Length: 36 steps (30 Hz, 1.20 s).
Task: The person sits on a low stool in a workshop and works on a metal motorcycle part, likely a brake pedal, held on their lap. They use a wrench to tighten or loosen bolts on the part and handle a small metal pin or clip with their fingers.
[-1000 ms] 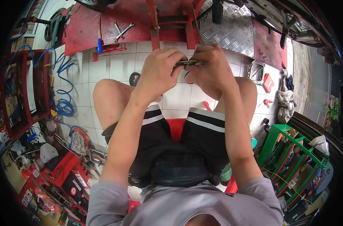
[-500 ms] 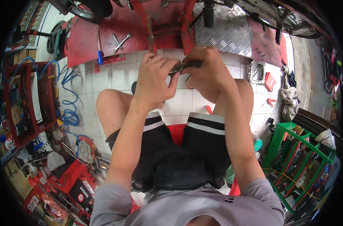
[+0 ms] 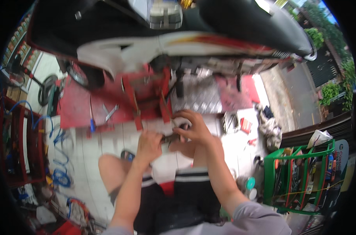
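Note:
Above my knees, both hands are at a small dark metal part (image 3: 171,138); motion blur hides its exact kind. My left hand (image 3: 149,148) is closed around its left end. My right hand (image 3: 194,127) has its fingers and thumb curled about the right end, where a dark rounded piece shows between them. Whether the right fingertips also pinch something small, I cannot tell. Just beyond my hands stands a red metal stand (image 3: 165,103) on the red platform (image 3: 74,107), under a motorcycle (image 3: 138,55) with white, red and black panels.
A blue-handled screwdriver (image 3: 92,124) and wrenches (image 3: 111,112) lie on the platform to the left. Farther left are a coiled blue hose (image 3: 62,176) and a red rack (image 3: 39,150). At right sit a small red box (image 3: 246,125), cloths (image 3: 271,131) and a green tool rack (image 3: 268,182).
My view has tipped up, so the motorcycle's body now shows and my hands sit lower in the picture. The right hand's fingers have spread wider around the part; the left still holds it.

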{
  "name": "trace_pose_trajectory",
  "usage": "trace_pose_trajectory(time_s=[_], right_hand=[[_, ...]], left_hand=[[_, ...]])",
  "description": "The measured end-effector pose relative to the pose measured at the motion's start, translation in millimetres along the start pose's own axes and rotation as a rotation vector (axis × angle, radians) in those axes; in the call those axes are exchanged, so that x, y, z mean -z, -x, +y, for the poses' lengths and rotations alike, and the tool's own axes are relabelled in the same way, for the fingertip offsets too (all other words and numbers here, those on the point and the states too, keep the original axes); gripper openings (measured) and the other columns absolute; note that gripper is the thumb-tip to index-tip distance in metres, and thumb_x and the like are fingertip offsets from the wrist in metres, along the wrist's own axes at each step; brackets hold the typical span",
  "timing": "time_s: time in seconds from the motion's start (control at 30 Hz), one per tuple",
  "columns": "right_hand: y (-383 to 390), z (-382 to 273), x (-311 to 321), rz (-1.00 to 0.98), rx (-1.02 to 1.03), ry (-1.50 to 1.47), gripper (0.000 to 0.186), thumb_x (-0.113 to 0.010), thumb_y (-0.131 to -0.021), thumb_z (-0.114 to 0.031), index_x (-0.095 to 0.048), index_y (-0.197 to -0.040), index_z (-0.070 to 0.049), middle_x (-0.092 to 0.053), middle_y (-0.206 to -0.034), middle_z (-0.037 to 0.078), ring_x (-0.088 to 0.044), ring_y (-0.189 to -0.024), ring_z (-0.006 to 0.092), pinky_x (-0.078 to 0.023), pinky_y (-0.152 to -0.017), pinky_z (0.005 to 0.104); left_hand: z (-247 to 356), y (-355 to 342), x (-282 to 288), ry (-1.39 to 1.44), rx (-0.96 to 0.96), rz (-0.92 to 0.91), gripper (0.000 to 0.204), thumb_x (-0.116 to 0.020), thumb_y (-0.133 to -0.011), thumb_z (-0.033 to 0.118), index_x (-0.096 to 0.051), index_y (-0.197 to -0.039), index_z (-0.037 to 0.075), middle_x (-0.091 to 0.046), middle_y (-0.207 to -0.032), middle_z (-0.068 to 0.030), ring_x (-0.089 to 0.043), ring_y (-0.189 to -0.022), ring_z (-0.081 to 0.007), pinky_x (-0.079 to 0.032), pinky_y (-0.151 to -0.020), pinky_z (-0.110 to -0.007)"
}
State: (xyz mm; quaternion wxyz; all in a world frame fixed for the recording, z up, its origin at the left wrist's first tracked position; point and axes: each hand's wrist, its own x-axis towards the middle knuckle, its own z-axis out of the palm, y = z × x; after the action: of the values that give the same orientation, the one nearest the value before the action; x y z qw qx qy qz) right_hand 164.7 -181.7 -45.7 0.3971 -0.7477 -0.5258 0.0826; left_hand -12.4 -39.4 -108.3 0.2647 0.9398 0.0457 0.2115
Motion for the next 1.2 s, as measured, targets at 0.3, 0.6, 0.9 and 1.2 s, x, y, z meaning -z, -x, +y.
trace_pose_trajectory(time_s=[0.3, 0.6, 0.9, 1.2], right_hand=[[-153, -33, 279, 0.984, 0.249, 0.178, 0.029, -0.046, -0.102, -0.017, -0.066, -0.106, 0.004, -0.066, -0.095, 0.009, -0.062, -0.085, 0.0158, -0.049, -0.078, 0.0291], [-318, 36, 425, 0.674, -0.203, 0.498, 0.079, -0.063, -0.083, -0.062, -0.048, -0.14, -0.009, -0.055, -0.135, 0.02, -0.051, -0.127, 0.0352, -0.042, -0.103, 0.0428], [-355, 71, 437, 0.468, -0.045, 0.853, 0.086, -0.074, -0.076, -0.059, -0.044, -0.142, -0.012, -0.057, -0.133, 0.021, -0.057, -0.121, 0.0364, -0.044, -0.101, 0.0437], [-389, 115, 481, 0.415, 0.036, 0.788, 0.097, -0.077, -0.075, -0.056, -0.035, -0.147, -0.007, -0.06, -0.098, 0.023, -0.056, -0.082, 0.0289, -0.045, -0.069, 0.0398]], left_hand=[[2, -1, 24, 0.079, 0.065, -0.017, 0.013, -0.068, -0.073, 0.011, -0.065, -0.085, 0.007, -0.066, -0.075, -0.0107, -0.064, -0.078, -0.0284, -0.042, -0.081, -0.041], [7, -4, 13, 0.144, 0.051, -0.04, 0.015, -0.067, -0.071, 0.007, -0.066, -0.086, 0.006, -0.067, -0.077, -0.0105, -0.064, -0.077, -0.0285, -0.043, -0.081, -0.04], [2, 1, 10, 0.086, 0.077, -0.113, 0.016, -0.067, -0.073, 0.012, -0.066, -0.089, 0.007, -0.068, -0.078, -0.0073, -0.066, -0.079, -0.024, -0.042, -0.082, -0.038], [4, 9, 15, 0.055, 0.072, -0.066, 0.023, -0.066, -0.066, 0.008, -0.065, -0.089, 0.006, -0.068, -0.078, -0.0064, -0.066, -0.08, -0.0217, -0.04, -0.082, -0.035]])
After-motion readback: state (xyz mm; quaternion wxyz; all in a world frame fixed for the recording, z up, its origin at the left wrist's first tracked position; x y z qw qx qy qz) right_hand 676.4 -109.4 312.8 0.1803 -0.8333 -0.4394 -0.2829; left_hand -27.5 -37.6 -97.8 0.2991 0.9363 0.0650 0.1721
